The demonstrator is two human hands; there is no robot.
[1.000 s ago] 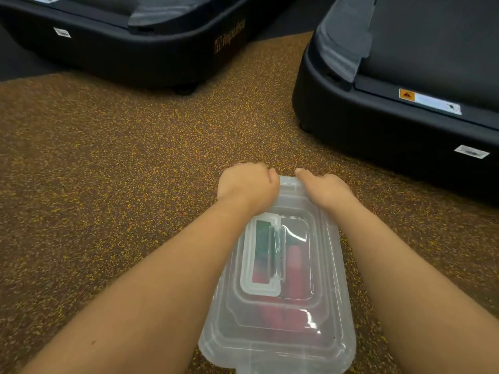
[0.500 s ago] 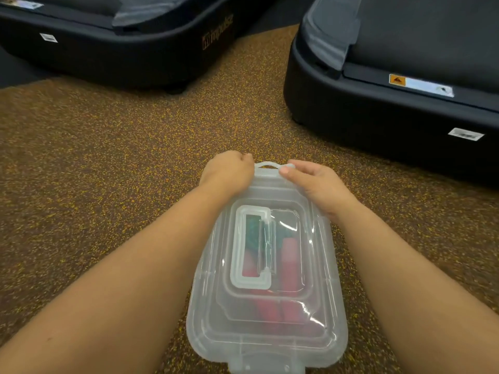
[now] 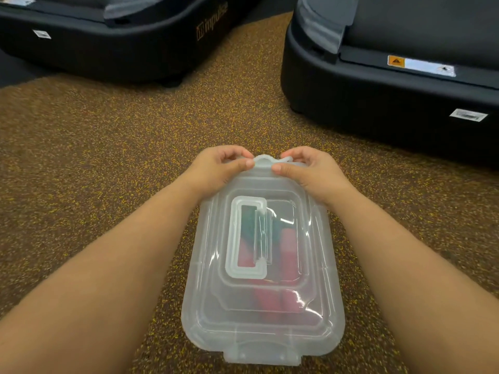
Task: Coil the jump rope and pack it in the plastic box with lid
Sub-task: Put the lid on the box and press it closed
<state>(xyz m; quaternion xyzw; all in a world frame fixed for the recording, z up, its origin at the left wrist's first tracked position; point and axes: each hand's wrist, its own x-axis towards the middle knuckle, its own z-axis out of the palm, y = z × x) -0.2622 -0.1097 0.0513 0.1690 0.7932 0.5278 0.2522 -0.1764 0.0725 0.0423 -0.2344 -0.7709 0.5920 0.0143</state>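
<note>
On the speckled floor [image 3: 108, 157] | plastic box [image 3: 263, 265] lies lidded, jump rope [image 3: 287, 249] dimly visible inside | left hand [image 3: 216, 171] and right hand [image 3: 310, 171]: fingers pinched onto far-end latch [image 3: 266, 160], probably to snap it down | near latch [image 3: 262, 356] untouched.

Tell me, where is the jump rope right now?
The jump rope lies inside the lidded plastic box on the floor, low centre of the head view, between the forearms.

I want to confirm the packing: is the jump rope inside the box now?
Inside. Red and green shapes of the jump rope show through the clear lid, which sits on the box.
</note>
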